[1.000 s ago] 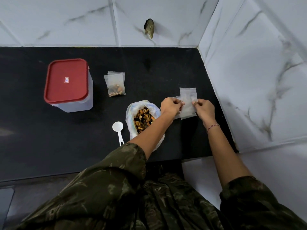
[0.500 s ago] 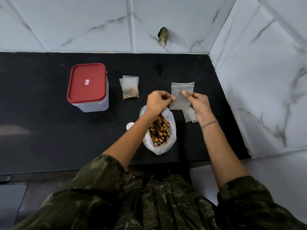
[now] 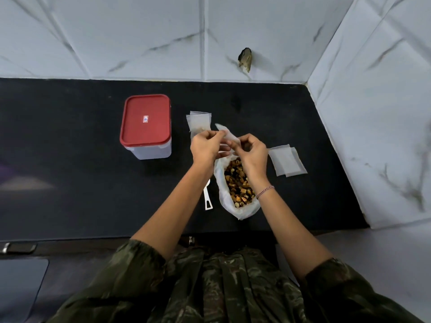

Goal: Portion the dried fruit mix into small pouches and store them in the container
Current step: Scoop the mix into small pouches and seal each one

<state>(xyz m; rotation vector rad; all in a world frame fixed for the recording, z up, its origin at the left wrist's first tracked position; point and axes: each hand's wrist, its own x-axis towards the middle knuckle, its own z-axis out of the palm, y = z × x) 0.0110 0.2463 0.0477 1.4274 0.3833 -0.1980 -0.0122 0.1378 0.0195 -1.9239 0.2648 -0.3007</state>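
Empty pouch pinched between my left hand and right hand, both gripping it, just above fruit bag.

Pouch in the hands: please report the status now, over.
Left hand and right hand both pinch the empty pouch near the open fruit bag. Container lid on. Scoop untouched, partly under left forearm.

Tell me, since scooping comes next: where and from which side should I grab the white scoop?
Once the pouch is set down, probably pinch the white scoop by its handle's end, coming from the near side: that end points at the person, the bowl is hidden under the left forearm, and the fruit bag crowds its right.
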